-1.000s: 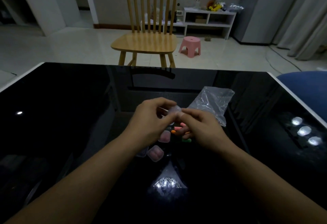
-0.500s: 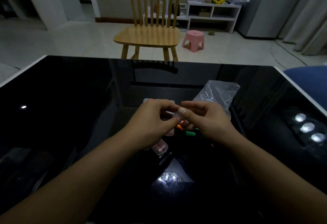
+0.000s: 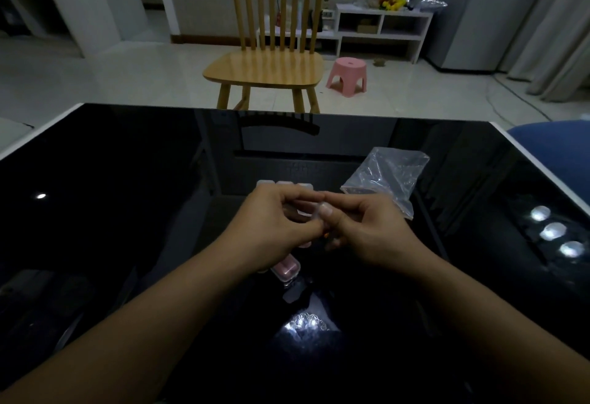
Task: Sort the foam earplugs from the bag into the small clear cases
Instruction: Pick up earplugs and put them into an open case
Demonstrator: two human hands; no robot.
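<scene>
Glossy black desk (image 3: 127, 212) below, left hand (image 3: 271, 228) and right hand (image 3: 370, 231) pinch one small clear case (image 3: 317, 213); steady it, press squarely so nothing spills.

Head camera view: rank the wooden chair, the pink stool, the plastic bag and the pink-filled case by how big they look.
Largest to smallest as they look:
1. Wooden chair
2. Plastic bag
3. Pink stool
4. Pink-filled case, partly hidden by the left hand

The bag is nearer than the stool, so true sizes are unsure.
</scene>
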